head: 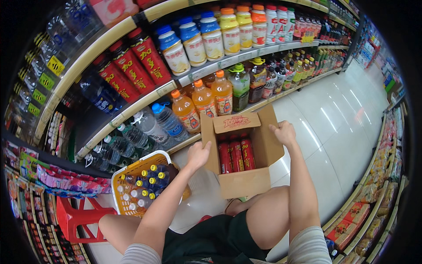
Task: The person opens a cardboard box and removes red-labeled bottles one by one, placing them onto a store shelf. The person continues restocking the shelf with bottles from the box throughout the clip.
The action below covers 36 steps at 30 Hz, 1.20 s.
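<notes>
An open cardboard box [244, 183] stands on the floor before my knees, its flaps spread outward. Several red drink bottles [235, 155] with Chinese lettering are grouped inside it, leaving the rest of the inside dark. My left hand [198, 154] pinches the edge of the left flap between thumb and fingers. On the other side, my right hand [284, 132] grips the right flap [275, 155]. The far flap bears red print, and the near flap hangs toward my legs.
To my left stands a yellow basket [120, 194] of small bottles, beside a red plastic stool [79, 217]. Drink shelves [230, 61] rise ahead; orange soda bottles [186, 110] line the bottom tier behind the box. Packaged snacks [354, 214] fill the right-hand shelves. Tiled floor [316, 125] runs between.
</notes>
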Motion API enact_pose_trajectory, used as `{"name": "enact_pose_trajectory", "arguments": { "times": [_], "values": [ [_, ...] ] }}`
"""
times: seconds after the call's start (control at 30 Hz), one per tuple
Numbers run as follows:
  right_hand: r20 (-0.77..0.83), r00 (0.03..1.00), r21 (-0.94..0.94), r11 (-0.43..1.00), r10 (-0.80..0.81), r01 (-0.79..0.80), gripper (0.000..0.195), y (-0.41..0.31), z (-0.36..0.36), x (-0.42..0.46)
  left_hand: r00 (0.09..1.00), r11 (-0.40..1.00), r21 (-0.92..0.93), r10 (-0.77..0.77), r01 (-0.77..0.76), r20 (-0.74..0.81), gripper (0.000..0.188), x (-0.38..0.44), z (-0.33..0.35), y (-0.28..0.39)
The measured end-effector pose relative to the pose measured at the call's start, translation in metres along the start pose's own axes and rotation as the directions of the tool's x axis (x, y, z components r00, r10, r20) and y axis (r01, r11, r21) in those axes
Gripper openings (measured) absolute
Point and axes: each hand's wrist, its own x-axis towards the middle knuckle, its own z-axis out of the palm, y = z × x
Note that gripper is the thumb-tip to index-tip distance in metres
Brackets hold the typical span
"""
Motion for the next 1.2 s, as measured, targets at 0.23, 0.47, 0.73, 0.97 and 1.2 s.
{"name": "enact_pose_trajectory", "arguments": {
  "times": [0.23, 0.47, 0.73, 0.97, 1.2],
  "values": [
    [-0.376, 0.909, 0.113, 0.983, 0.179, -0.147, 0.032, 0.055, -0.031, 0.015, 0.996, 0.980, -0.198, -0.042, 0.027, -0.072, 0.051, 0.022, 0.062, 0.049],
    [-0.558, 0.822, -0.032, 0.992, -0.117, 0.120, 0.037, -0.012, -0.043, -0.010, 0.983, 0.936, -0.325, -0.167, 0.134, -0.078, 0.051, -0.026, 0.092, 0.053],
    [-0.251, 0.907, 0.091, 0.925, -0.337, 0.369, 0.030, -0.102, -0.019, -0.045, 0.994, 0.956, -0.294, 0.038, -0.008, 0.098, 0.050, -0.048, 0.048, -0.006],
    [-0.075, 0.992, 0.035, 0.994, -0.104, 0.107, 0.028, -0.076, 0.009, -0.020, 1.000, 0.869, -0.495, 0.018, -0.011, 0.010, 0.026, -0.075, -0.033, -0.075],
    [0.234, 0.972, -0.273, 0.959, -0.008, 0.074, 0.022, 0.023, 0.082, 0.040, 0.981, 0.826, -0.538, -0.192, 0.169, 0.013, 0.025, -0.083, -0.049, -0.142]
  ]
}}
